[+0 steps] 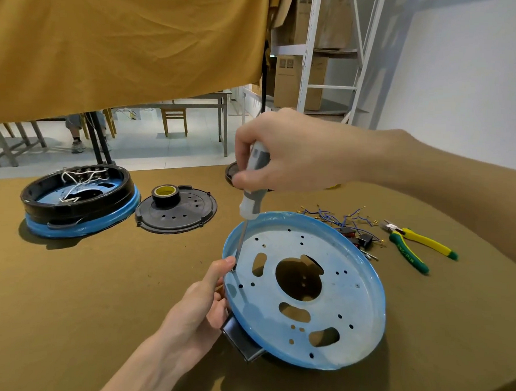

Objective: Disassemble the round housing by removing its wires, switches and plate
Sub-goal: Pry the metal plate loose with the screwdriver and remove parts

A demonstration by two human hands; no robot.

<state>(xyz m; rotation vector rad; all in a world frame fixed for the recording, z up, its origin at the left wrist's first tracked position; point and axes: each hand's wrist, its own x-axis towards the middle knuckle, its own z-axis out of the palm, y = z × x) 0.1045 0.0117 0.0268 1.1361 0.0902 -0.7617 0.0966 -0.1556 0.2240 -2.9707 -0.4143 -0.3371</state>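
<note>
A round blue housing plate (344,292) with several holes sits tilted on the table in front of me. My left hand (203,306) grips its left rim, thumb on the edge, with a black bracket (240,339) just below it. My right hand (286,152) holds a white and grey screwdriver (252,192) upright, its tip on a screw at the plate's left inner edge by my thumb. Loose blue wires (336,216) and small black switches (360,238) lie behind the plate.
A second black and blue housing (80,204) with white wires stands at the left. A black perforated cover (178,212) carries a tape roll (164,193). Yellow-green pliers (412,243) lie at the right. An ochre cloth hangs behind the table.
</note>
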